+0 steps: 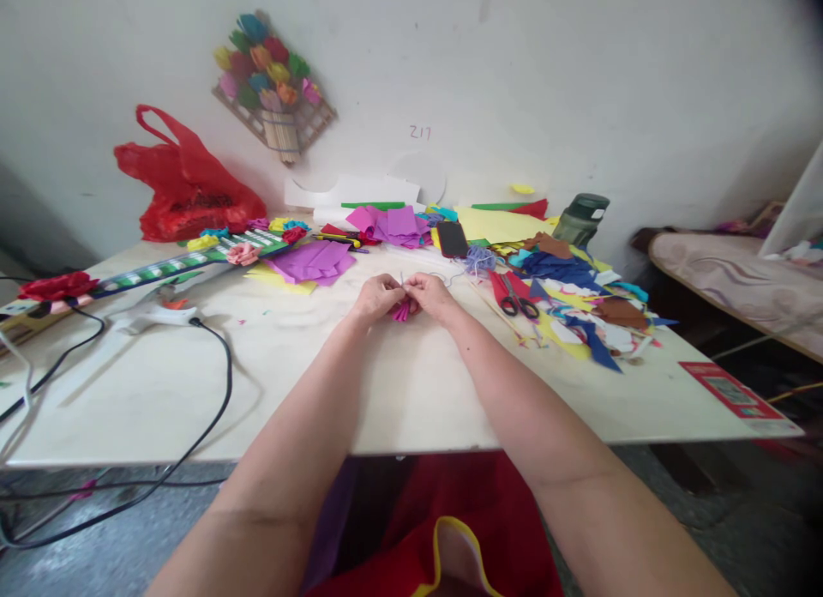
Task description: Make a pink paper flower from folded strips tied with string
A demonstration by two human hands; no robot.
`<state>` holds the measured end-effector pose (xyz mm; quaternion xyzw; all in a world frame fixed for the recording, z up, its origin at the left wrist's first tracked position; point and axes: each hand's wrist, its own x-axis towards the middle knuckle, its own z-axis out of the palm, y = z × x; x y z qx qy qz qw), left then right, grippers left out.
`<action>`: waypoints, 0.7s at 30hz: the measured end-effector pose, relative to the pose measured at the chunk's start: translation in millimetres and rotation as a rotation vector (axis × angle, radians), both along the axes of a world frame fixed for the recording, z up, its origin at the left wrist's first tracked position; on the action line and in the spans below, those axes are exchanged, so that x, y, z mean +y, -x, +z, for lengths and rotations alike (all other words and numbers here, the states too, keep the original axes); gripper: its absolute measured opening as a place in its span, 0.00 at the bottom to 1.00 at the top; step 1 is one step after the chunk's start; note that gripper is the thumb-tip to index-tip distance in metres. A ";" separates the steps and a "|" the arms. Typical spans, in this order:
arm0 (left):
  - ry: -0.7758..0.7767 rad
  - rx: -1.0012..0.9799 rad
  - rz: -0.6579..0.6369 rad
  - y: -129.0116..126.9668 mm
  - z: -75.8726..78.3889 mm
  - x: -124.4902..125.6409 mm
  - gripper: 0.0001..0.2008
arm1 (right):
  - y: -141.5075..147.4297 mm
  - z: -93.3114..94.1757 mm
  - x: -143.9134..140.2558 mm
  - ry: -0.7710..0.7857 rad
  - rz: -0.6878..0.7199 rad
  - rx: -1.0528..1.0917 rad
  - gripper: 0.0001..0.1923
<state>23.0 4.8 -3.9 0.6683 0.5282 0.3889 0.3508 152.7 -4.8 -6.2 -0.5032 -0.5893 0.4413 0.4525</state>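
Note:
Both hands meet over the middle of the white table (424, 391). Between them is a small piece of folded magenta paper (401, 311), its pleated end fanning out below my fingers. My left hand (379, 297) is closed and pinches it from the left. My right hand (429, 295) is closed on its other side, fingertips close to the left ones. A thin pale strand of yarn shows at the fingertips, and which hand grips it I cannot tell. A ball of bluish-grey yarn (479, 259) lies just beyond my right hand, by a dark phone (452, 239).
Scissors (518, 304) and a heap of paper scraps (579, 280) lie on the right, a green bottle (580, 220) behind. Purple paper (315, 262) lies left of centre. A glue gun (158, 312) with a black cord and a red bag (186, 189) occupy the left.

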 end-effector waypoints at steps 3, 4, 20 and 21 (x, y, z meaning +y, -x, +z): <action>0.022 0.001 -0.001 1.2 -2.6 1.6 0.05 | -0.3 -1.6 1.4 -0.023 -0.009 -0.009 0.04; 0.033 -0.005 -0.003 1.5 -3.3 2.0 0.05 | -0.6 -2.3 2.1 -0.031 -0.011 -0.012 0.04; 0.029 -0.070 -0.007 4.8 -4.2 3.1 0.03 | -0.3 -0.9 -1.6 -0.082 0.082 -0.013 0.10; 0.028 -0.079 -0.002 5.1 -4.8 3.5 0.03 | 0.2 -1.6 -1.2 -0.088 0.088 -0.014 0.10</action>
